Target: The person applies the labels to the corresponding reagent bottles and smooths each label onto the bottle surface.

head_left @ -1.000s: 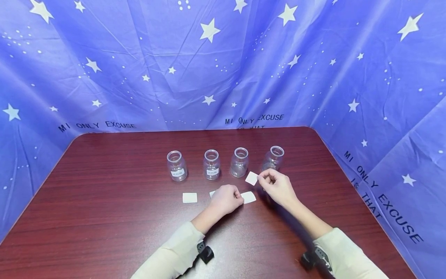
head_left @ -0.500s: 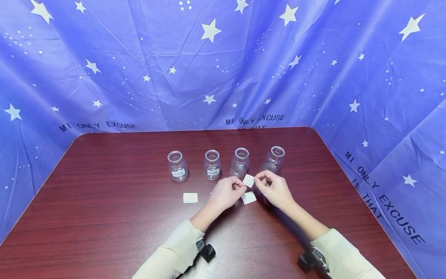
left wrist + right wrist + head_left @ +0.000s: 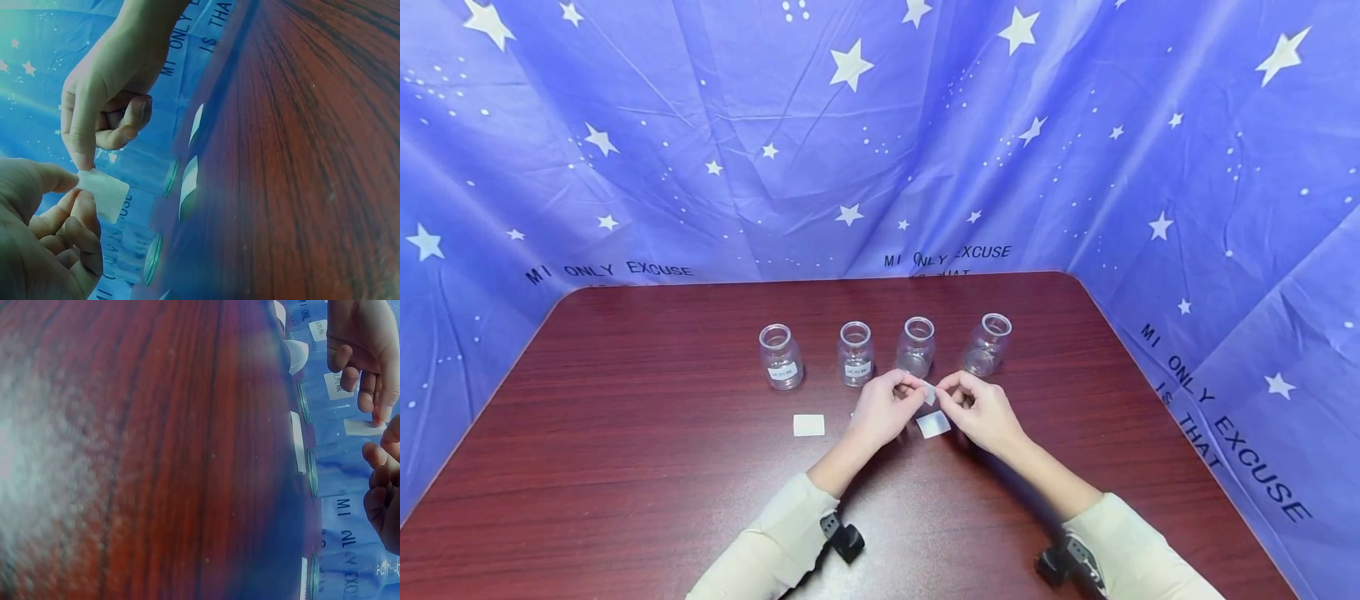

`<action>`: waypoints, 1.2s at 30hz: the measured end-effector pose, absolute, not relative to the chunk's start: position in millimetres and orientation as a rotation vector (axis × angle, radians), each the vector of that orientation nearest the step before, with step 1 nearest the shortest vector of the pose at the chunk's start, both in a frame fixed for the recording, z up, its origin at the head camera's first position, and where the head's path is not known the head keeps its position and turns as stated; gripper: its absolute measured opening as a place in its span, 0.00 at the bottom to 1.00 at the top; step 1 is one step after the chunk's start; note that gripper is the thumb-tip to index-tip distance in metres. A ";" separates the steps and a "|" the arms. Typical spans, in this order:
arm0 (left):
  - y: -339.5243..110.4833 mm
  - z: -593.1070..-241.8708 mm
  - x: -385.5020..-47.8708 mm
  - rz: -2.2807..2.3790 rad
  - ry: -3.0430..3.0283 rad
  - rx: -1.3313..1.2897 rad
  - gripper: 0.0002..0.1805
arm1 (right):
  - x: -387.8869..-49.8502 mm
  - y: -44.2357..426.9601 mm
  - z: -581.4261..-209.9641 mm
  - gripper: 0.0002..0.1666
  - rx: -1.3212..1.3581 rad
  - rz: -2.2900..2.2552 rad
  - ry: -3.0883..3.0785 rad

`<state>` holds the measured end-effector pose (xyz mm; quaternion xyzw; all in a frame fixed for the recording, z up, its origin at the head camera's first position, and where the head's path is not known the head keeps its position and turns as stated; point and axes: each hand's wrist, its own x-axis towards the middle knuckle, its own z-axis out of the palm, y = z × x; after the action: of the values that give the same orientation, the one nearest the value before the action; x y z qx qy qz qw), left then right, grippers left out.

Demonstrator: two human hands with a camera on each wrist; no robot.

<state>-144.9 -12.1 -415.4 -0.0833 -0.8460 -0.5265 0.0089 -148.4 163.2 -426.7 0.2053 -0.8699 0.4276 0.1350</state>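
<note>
In front of the jars, my left hand (image 3: 880,412) and right hand (image 3: 987,413) meet at a small white label (image 3: 929,395), held above the table. In the left wrist view, the left thumb and forefinger pinch one corner of the label (image 3: 107,195), and the right hand's (image 3: 112,94) fingertips are at that same corner. The right wrist view shows the label (image 3: 362,427) between the left hand (image 3: 369,356) and the right hand (image 3: 384,481). Below the hands lies a slightly curled white piece (image 3: 933,424). Behind them stands an unlabelled glass jar (image 3: 917,343).
Two jars with white labels stand to the left, one at the far left (image 3: 781,358) and one beside it (image 3: 855,354). Another unlabelled jar (image 3: 987,343) is at the right. A flat white piece (image 3: 808,425) lies left of the left hand. A starry blue curtain (image 3: 790,192) surrounds the table (image 3: 647,433).
The right hand has moved left with the label, and the left hand has risen to meet it. Their fingertips have come closer together, covering more of the label.
</note>
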 end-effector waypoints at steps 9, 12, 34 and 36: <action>-15.1 -416.4 -146.7 -1.668 -2.611 -0.273 0.12 | -147.4 159.8 -426.9 0.02 0.752 1.053 -2.495; -15.9 -415.6 -146.7 -1.665 -2.622 -0.273 0.11 | -147.1 157.9 -426.5 0.01 0.800 1.021 -2.476; -18.6 -416.9 -149.2 -1.704 -2.610 -0.222 0.07 | -149.7 161.0 -430.2 0.11 0.801 0.962 -2.428; -19.0 -416.9 -149.3 -1.713 -2.595 -0.215 0.06 | -150.2 163.2 -429.9 0.10 0.765 0.986 -2.445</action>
<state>-149.3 -19.0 -416.9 -0.0689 -0.8326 -0.5495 0.0126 -150.2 163.2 -429.9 0.2732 -0.8732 0.3522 0.1970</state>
